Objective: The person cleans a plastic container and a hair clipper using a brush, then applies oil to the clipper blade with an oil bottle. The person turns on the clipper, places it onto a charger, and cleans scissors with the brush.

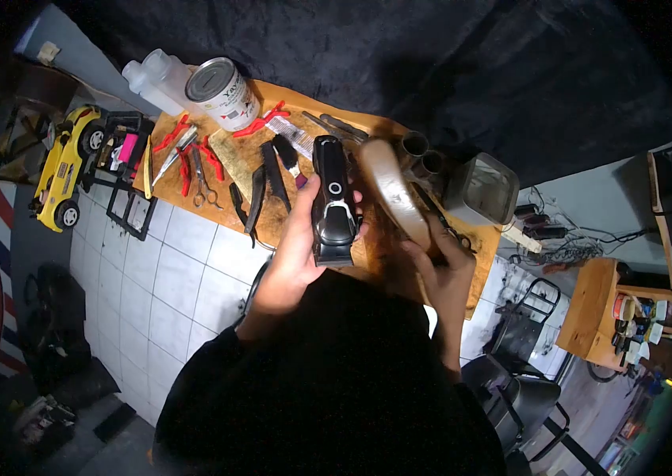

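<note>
My left hand (294, 247) is wrapped round a black hair clipper (334, 198), held upright with its metal-trimmed front facing me. My right hand (443, 274) grips the lower end of a long tan brush (394, 190) with a curved, shiny back. Motion smears the brush, and its bristles cannot be made out clearly. It is beside the clipper, apart from it. Beyond the hands on the wooden table (292, 97) are a black comb (275, 176), a small dark-bristled brush (287, 151), a folding razor (255, 200) and scissors (202, 181).
A labelled can (229, 99) and translucent bottles (163, 79) stand at the table's back left. Several red clips (210, 159) lie nearby. A clear container (482, 190) sits at the right. A yellow toy car (70, 166) is at far left; a black chair (514, 397) stands lower right.
</note>
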{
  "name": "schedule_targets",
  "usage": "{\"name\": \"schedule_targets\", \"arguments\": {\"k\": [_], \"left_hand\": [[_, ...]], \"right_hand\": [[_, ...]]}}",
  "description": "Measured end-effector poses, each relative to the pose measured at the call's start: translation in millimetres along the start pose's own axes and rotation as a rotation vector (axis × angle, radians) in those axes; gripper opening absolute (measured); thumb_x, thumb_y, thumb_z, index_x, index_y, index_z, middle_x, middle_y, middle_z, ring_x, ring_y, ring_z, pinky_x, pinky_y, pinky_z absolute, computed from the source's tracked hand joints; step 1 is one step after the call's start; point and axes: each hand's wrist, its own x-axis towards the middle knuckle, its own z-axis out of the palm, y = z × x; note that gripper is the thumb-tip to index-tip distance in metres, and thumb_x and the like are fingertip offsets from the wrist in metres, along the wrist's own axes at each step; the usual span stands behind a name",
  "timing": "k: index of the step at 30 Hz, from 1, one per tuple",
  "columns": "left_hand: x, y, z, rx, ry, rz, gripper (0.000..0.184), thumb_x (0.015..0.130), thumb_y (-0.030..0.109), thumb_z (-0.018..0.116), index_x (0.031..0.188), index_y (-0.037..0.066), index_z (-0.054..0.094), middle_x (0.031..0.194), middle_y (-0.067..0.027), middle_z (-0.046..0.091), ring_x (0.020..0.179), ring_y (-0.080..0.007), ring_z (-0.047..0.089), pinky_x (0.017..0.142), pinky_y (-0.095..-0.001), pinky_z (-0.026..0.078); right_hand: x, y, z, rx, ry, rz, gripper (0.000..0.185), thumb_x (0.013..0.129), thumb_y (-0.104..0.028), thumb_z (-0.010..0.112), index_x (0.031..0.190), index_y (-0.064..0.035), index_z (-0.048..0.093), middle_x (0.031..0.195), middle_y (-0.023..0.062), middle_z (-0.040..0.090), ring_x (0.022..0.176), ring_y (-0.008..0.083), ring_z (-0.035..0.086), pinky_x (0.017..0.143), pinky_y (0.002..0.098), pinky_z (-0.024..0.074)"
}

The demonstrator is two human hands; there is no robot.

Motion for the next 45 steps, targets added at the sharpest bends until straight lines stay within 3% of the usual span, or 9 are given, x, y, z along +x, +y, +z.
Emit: {"name": "schedule_targets", "arguments": {"k": [4, 8, 17, 22, 24, 29, 33, 40, 45], "left_hand": [[-2, -2, 5, 0.028, 0.132, 0.021, 0.035, 0.098, 0.038, 0.048, 0.115, 0.008, 0.053, 0.097, -0.0089, 0.065, 0.085, -0.0164, 0.065, 0.077, -0.0343, 0.058], [16, -16, -19, -0.117, -0.166, 0.019, 0.044, 0.095, 0.045, 0.051, 0.116, 0.006, 0.054, 0.1, -0.0093, 0.066, 0.084, -0.0217, 0.067, 0.073, -0.0338, 0.057], [2, 4, -4, 0.026, 0.1, 0.022, 0.045, 0.098, 0.046, 0.045, 0.116, 0.007, 0.055, 0.098, -0.0072, 0.067, 0.09, -0.0171, 0.065, 0.081, -0.0329, 0.054], [6, -19, -17, 0.028, 0.227, 0.129, 0.042, 0.098, 0.044, 0.045, 0.118, 0.008, 0.054, 0.097, -0.0067, 0.066, 0.084, -0.0175, 0.066, 0.075, -0.0321, 0.056], [17, -14, -27, -0.2, -0.174, -0.053, 0.043, 0.096, 0.046, 0.047, 0.119, 0.011, 0.054, 0.102, -0.01, 0.066, 0.079, -0.0218, 0.068, 0.07, -0.0355, 0.058], [-3, 1, 15, -0.012, 0.197, 0.046, 0.047, 0.097, 0.047, 0.046, 0.115, 0.005, 0.055, 0.093, -0.0079, 0.066, 0.079, -0.0203, 0.066, 0.071, -0.035, 0.056], [-1, 9, 6, -0.005, -0.065, 0.044, 0.052, 0.097, 0.049, 0.043, 0.119, 0.003, 0.054, 0.093, -0.0087, 0.064, 0.082, -0.0179, 0.064, 0.075, -0.0352, 0.056], [5, 7, -3, 0.038, -0.051, -0.058, 0.05, 0.094, 0.047, 0.051, 0.12, 0.004, 0.054, 0.084, -0.0055, 0.064, 0.075, -0.0191, 0.066, 0.071, -0.0328, 0.057], [-1, 3, -5, 0.092, -0.109, -0.216, 0.051, 0.094, 0.04, 0.051, 0.127, 0.002, 0.048, 0.101, -0.0149, 0.065, 0.083, -0.0216, 0.068, 0.072, -0.0358, 0.058]], "right_hand": [[-5, -13, -8, 0.087, -0.115, -0.147, 0.045, 0.072, -0.016, 0.08, 0.113, -0.0017, 0.066, 0.103, 0.0135, 0.07, 0.093, 0.0219, 0.067, 0.085, 0.0337, 0.0508], [-6, -30, -1, 0.053, -0.369, -0.26, 0.049, 0.068, -0.022, 0.082, 0.113, -0.0108, 0.068, 0.108, 0.0109, 0.069, 0.097, 0.0264, 0.067, 0.088, 0.0354, 0.0508], [2, 5, -13, -0.156, -0.071, -0.248, 0.045, 0.071, -0.018, 0.081, 0.11, -0.0011, 0.066, 0.1, 0.0182, 0.069, 0.088, 0.029, 0.068, 0.076, 0.0335, 0.0536], [2, -18, -11, -0.075, -0.207, -0.32, 0.048, 0.069, -0.021, 0.081, 0.111, -0.0034, 0.067, 0.099, 0.0144, 0.069, 0.09, 0.027, 0.068, 0.079, 0.0338, 0.0526], [2, -30, -7, -0.08, -0.327, -0.395, 0.049, 0.068, -0.022, 0.082, 0.111, -0.0046, 0.067, 0.101, 0.0123, 0.07, 0.093, 0.0268, 0.067, 0.083, 0.0344, 0.0517], [-2, 11, -2, -0.034, -0.219, -0.25, 0.042, 0.071, -0.02, 0.081, 0.107, -0.003, 0.068, 0.101, 0.0154, 0.069, 0.093, 0.0283, 0.066, 0.084, 0.036, 0.0506], [9, 13, -11, -0.169, -0.018, -0.076, 0.043, 0.072, -0.017, 0.08, 0.11, 0.0002, 0.067, 0.1, 0.0175, 0.069, 0.092, 0.0293, 0.068, 0.086, 0.0358, 0.0505], [1, -4, -21, 0.112, -0.439, -0.342, 0.048, 0.067, -0.02, 0.084, 0.11, -0.0051, 0.069, 0.107, 0.0136, 0.069, 0.1, 0.0264, 0.066, 0.09, 0.0356, 0.0494], [7, 7, -14, 0.102, -0.348, -0.235, 0.05, 0.07, -0.021, 0.083, 0.112, 0.0, 0.066, 0.106, 0.0174, 0.068, 0.096, 0.0266, 0.068, 0.087, 0.0351, 0.0507]]}}
